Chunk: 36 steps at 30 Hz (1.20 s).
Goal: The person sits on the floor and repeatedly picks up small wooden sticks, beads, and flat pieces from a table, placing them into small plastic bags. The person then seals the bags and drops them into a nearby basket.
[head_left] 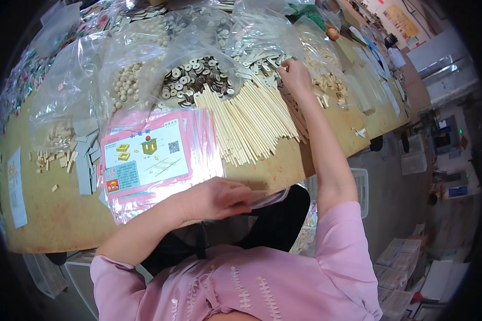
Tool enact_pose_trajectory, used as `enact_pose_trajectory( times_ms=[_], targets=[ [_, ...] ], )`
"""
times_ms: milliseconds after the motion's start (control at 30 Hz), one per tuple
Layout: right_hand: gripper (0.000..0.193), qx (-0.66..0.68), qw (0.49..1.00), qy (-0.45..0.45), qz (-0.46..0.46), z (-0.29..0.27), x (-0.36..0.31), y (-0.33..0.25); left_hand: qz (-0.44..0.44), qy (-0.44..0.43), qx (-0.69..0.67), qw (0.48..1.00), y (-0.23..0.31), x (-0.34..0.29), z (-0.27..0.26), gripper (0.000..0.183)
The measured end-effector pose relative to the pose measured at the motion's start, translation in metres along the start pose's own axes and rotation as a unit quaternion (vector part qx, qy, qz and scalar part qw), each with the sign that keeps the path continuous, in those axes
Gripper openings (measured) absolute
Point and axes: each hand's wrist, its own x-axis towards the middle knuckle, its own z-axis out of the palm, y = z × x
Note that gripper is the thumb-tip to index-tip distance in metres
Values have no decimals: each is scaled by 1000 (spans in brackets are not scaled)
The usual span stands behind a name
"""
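Near the table's front edge, my left hand [222, 198] is closed, with a clear plastic bag [270, 198] at its fingertips, jutting out to the right. My right hand [296, 76] reaches far across and pinches a small flat pale piece at the mouth of an open bag of such flat pieces [260, 65]. Below it lies a broad pile of thin wooden sticks [251, 120]. Left of the sticks is a stack of clear packets with pink-bordered printed cards [144, 155], just beyond my left forearm.
Open plastic bags along the back hold round wooden beads [127, 83], discs with centre holes [193, 77] and small wooden blocks [331, 85]. More blocks [59, 158] and grey flat strips [84, 166] lie at the left. A white crate [359, 187] stands below the table's right edge.
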Motion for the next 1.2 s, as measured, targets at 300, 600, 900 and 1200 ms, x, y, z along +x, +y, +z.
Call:
enact_pose_trajectory(
  times_ms=[300, 600, 900, 1200],
  targets=[
    [33, 4, 996, -26, 80, 18, 38, 3, -18, -28, 75, 997, -12, -3, 3, 18],
    [60, -4, 988, 96, -117, 49, 79, 79, 15, -22, 61, 998, -6, -2, 6, 18],
    [14, 265, 909, -254, 198, -31, 33, 42, 31, -21, 107, 994, 2, -1, 2, 13],
    [19, 454, 873, -174, 40, -135, -156, 5, 66, -20, 101, 993, 9, 2, -6, 7]
  ],
)
